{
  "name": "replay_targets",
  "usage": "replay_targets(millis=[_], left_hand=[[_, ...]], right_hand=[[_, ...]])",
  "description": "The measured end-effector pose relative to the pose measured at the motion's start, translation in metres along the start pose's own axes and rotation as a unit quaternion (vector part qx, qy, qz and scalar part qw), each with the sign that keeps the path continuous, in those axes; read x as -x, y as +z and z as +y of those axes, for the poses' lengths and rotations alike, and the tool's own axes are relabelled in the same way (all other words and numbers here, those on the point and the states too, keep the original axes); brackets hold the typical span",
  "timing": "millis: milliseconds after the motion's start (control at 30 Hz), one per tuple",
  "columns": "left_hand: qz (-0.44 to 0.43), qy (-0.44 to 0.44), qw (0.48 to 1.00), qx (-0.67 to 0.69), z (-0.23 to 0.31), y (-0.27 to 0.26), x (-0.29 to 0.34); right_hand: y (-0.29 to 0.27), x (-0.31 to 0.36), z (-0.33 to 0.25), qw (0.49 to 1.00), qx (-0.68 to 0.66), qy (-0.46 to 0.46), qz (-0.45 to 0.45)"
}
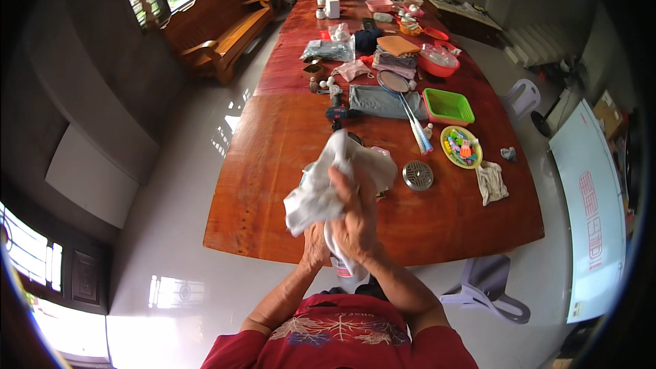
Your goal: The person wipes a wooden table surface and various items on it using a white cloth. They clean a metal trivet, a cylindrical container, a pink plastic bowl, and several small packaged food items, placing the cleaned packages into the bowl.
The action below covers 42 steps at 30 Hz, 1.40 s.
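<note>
White cloth point(321, 195) is up off the surface point(253, 184), L of the round metal disc point(418, 175), bunched in front w/ loose folds spreading toward the disc. R hand point(357, 222), also L of the disc & a bit nearer the wearer, has its grip closed on the cloth, digits pressed into the folds. L hand point(316, 242), further L of the disc, is mostly under the fabric; its fingers are hidden, so can't tell how its grip stands. A labelled container point(347, 272) shows below the wrists, nearer the wearer than the disc; can't tell if it's touched.

To handle the cloth well, IMO: keep R digits firm, gather the slack so no tail hangs btwn the wrists, work small sections, & turn to a fresh fold w/o letting go on both sides. Prob. limp & easy to bunch; loose end could snag stuff nearby.

Also: drill point(336, 113) beyond & L of the disc; toy bowl point(467, 166) just R of it; green basket point(447, 106) beyond it.
</note>
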<state>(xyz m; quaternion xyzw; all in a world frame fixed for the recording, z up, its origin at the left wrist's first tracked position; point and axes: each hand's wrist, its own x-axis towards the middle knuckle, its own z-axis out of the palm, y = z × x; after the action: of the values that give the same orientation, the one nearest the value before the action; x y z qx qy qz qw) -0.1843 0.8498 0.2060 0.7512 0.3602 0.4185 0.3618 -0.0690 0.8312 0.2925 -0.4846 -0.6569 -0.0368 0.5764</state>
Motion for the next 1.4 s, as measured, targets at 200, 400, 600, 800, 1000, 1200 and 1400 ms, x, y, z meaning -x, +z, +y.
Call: replay_targets(millis=[200, 400, 600, 800, 1000, 1200, 1400], left_hand=[[0.18, -0.081, 0.905, 0.376, 0.049, 0.003, -0.018], [0.167, -0.088, 0.88, 0.435, 0.036, -0.033, -0.035], [0.139, -0.098, 0.797, 0.579, 0.052, -0.027, -0.047], [0.132, -0.073, 0.883, 0.445, 0.088, -0.021, -0.04], [0.044, -0.098, 0.937, 0.333, 0.084, -0.014, -0.018], [-0.044, -0.122, 0.931, 0.341, 0.065, -0.006, 0.016], [-0.021, -0.107, 0.923, 0.37, 0.064, 0.003, 0.023]], right_hand=[[-0.002, -0.004, 0.03, 0.948, -0.159, 0.264, -0.08], [-0.018, 0.088, 0.024, 0.828, -0.384, 0.401, -0.082], [-0.022, 0.108, 0.003, 0.622, -0.644, 0.438, 0.079], [-0.031, 0.129, 0.025, 0.995, 0.079, 0.052, -0.023], [-0.034, 0.067, -0.028, 0.983, -0.084, 0.165, 0.009], [-0.033, 0.017, -0.015, 0.969, -0.139, 0.2, 0.046], [-0.018, 0.021, 0.05, 0.758, -0.492, 0.428, 0.011]])
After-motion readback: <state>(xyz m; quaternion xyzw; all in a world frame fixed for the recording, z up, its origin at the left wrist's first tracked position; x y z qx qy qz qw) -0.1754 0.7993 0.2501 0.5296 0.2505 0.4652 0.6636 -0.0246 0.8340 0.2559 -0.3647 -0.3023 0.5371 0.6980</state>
